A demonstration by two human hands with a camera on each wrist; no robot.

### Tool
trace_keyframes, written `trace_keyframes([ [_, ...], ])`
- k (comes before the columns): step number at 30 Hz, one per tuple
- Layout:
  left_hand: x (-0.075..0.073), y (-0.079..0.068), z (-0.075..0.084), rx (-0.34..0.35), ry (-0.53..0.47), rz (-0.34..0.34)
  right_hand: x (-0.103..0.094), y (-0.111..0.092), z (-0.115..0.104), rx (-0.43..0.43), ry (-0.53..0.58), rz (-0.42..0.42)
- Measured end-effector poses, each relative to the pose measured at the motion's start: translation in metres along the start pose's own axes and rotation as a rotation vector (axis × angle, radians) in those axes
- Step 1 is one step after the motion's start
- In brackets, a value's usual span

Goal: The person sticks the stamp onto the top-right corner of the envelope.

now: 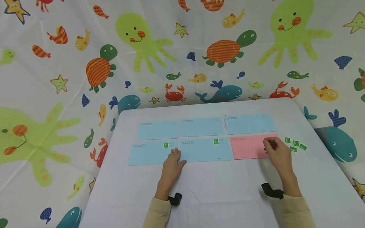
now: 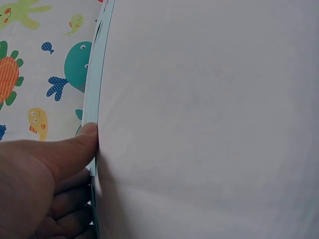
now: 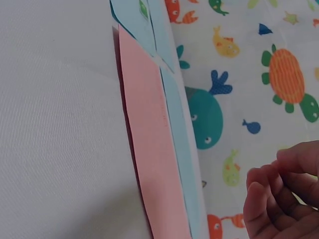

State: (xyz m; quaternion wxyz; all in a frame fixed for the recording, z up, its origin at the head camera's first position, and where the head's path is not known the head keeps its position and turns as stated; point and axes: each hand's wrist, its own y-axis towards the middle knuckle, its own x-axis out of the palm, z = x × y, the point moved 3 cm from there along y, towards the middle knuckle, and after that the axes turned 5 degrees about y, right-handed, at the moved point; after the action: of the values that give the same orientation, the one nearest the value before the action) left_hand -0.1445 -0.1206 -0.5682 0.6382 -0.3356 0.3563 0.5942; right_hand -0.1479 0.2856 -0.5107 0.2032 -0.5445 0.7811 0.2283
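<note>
My left hand (image 1: pixel 172 161) rests with its fingers along the seam between two blue envelopes, the front left envelope (image 1: pixel 148 155) and the front middle envelope (image 1: pixel 203 153). Each bears a green stamp at its upper right. In the left wrist view, the thumb (image 2: pixel 79 147) lies at a pale blue envelope edge (image 2: pixel 94 109). Over the right part of the pink envelope (image 1: pixel 246 148) is my right hand (image 1: pixel 278 155), fingers loosely curled and thumb near the fingertips; nothing shows between them. Several loose green stamps (image 1: pixel 295 143) lie just right of that hand.
Behind the front row lie three more blue envelopes, at left (image 1: pixel 157 131), middle (image 1: pixel 201 128) and right (image 1: pixel 251 125). A white cloth covers the table (image 1: pixel 216 196). Beyond its edges hangs a curtain (image 1: pixel 159 88) printed with sea animals.
</note>
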Motion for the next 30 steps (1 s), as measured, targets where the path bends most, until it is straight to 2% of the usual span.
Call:
trace_keyframes([
  [9,-0.001,-0.001,0.0,0.008,-0.006,0.009,-0.014,0.007,0.016,0.071,-0.021,0.037],
  [17,-0.002,0.0,0.0,0.006,-0.001,0.007,-0.024,0.012,0.029,0.185,-0.054,0.077],
  [24,-0.001,0.0,0.0,0.008,0.008,0.002,-0.027,0.011,0.042,0.287,-0.067,0.059],
  [30,-0.001,-0.002,0.0,0.005,0.012,-0.001,-0.031,0.01,0.051,0.318,-0.087,0.066],
])
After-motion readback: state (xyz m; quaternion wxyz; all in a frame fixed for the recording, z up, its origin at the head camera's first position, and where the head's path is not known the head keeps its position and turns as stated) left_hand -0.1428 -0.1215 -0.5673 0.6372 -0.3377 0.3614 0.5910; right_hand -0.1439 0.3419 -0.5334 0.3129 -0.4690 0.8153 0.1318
